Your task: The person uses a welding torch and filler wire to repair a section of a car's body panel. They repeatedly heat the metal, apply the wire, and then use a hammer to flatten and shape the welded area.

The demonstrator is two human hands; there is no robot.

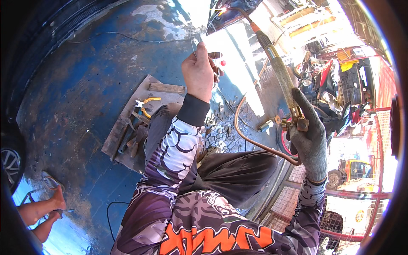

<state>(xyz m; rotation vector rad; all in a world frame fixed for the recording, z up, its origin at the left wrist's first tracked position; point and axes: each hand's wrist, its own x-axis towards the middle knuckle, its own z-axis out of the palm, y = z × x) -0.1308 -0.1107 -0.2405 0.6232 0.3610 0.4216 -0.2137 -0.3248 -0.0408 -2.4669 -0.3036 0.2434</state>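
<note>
My right hand (309,138), in a grey glove, is closed around the valve end of a brass gas torch (279,70). The torch slants up and to the left, and a small bright flame glows at its tip. A brown hose (236,121) curves near the torch's lower end. Bare and raised, my left hand (198,74) pinches a thin metal wire (201,35) between thumb and fingers; the wire's upper part runs toward the flame. Beside the flame is a dark metal piece (233,19), partly washed out by glare.
Left of my knee lies a wooden board (111,142) with yellow-handled pliers (146,102) and a hammer (136,118). Flaky debris (227,138) covers the floor ahead. Another person's legs (42,214) show at lower left. Motorcycles (325,80) and a red-framed mesh fence (293,185) stand right.
</note>
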